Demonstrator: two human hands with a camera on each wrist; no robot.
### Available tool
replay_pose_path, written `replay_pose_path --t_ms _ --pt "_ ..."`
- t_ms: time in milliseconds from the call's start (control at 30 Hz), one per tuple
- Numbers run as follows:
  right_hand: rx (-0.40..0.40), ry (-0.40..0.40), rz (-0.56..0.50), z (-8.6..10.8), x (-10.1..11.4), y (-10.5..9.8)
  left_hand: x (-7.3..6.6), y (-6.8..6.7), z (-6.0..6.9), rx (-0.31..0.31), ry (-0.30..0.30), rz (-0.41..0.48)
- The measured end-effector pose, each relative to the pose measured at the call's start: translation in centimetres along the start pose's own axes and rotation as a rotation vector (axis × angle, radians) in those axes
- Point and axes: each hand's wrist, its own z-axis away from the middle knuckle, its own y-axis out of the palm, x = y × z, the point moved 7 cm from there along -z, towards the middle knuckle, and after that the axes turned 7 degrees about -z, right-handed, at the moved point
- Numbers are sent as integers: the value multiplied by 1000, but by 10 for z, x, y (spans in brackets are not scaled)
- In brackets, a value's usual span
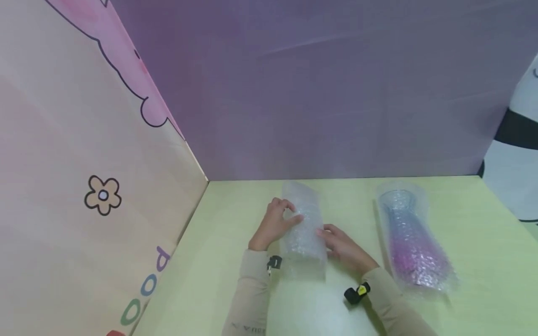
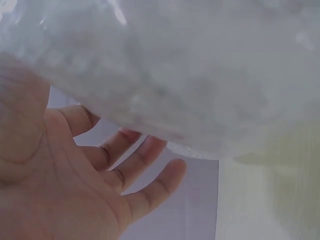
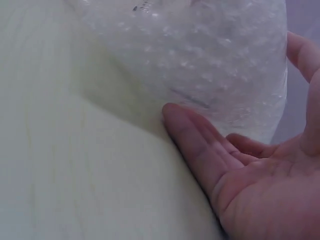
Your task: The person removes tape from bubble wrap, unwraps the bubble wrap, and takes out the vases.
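A whitish, translucent bubble-wrap bag (image 1: 303,233) is between my two hands, above the table. My left hand (image 1: 275,223) holds its left edge, with the thumb across the front face. In the left wrist view the fingers (image 2: 142,157) bend at the lower edge of the bubble wrap (image 2: 165,70), partly behind it. My right hand (image 1: 346,247) holds the opposite edge. Its fingers (image 3: 192,145) lie under the bubble wrap (image 3: 215,55) in the right wrist view, the thumb on the far side. What the bag contains cannot be made out.
To the right lies a bubble-wrapped, flared vase-like object (image 1: 414,242), blue at its narrow end and pink-purple lower down. The pale yellow-green table (image 1: 201,280) meets a purple back panel (image 1: 336,102) and a printed panel (image 1: 75,186) on the left.
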Motion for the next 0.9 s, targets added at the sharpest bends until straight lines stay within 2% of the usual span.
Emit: replay_pose_path --t_ms 167,267,500,667,833,900 --pt "-49 34 50 3 12 -7 0 2 -3 14 -5 4" --pt "-87 14 98 7 27 -10 0 3 -3 17 -6 13" --pt "-233 -66 243 12 63 -19 1 0 -3 10 -6 7" --pt "-248 -115 302 11 85 -20 1 1 -4 14 -9 9" --pt "-241 -156 419 12 95 -25 -3 3 -3 14 0 15" --pt "-243 -172 435 13 97 -26 -4 2 -2 11 0 17"
